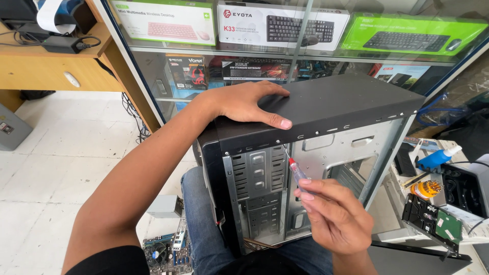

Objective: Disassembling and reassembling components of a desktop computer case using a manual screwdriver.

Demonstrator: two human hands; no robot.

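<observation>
Boxed keyboards (285,28) in a glass cabinet (305,56), motherboard (168,249) on tiled floor (61,153), hard drive (430,221), wooden desk (46,71)

Bare forearms, a black sleeve (109,259), blue jeans (201,229)

Pretty sure we're looking at a small computer shop with a repair corner, and the glass display case (153,61) gives it away. Inside that case we see boxed keyboards (282,25) on the top shelf and a boxed headset (186,71) on the shelf below. Just in front of the case sits an opened black PC tower case (316,117), down on the white tiled floor to its lower left lies a bare motherboard (168,252), off to its lower right a loose hard drive (433,221), and a wooden desk (46,66) stands left of it.
</observation>
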